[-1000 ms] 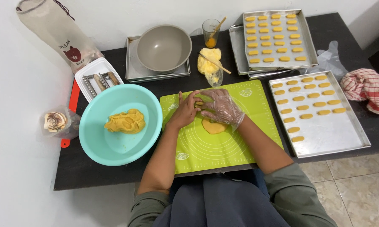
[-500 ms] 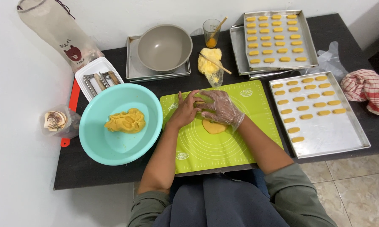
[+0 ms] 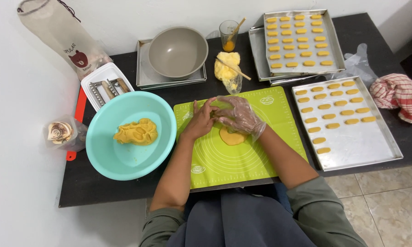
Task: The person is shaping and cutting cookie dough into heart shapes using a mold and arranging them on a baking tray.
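Meeting over the green mat (image 3: 242,155), the left hand (image 3: 200,121) and the right hand (image 3: 237,115) press their fingertips together near the mat's far edge. The right hand wears a clear plastic glove; the left is bare. Whether a small bit of dough sits pinched between the fingers cannot be told, since the fingers hide that spot. Both hands are curled, not flat.

Just under the right hand, a flat round piece of yellow dough (image 3: 232,137) lies on the mat, which sits at the middle of the table's near edge. Beside the mat on the left, a turquoise bowl (image 3: 123,164) holds a lump of the same yellow dough (image 3: 136,132).

Toward the right edge of the table (image 3: 100,192), a metal tray (image 3: 352,146) carries rows of small shaped pieces across its far half. A second tray (image 3: 302,45) at the far edge is nearly filled with such pieces. A red checked cloth (image 3: 398,96) lies by the right edge.

Along the far edge stand a grey bowl (image 3: 178,51) on a square tray, a glass with a brush (image 3: 228,34), and a bag of yellow filling (image 3: 228,71) with a stick across it. A white box of tools (image 3: 106,87) sits near the far left corner.
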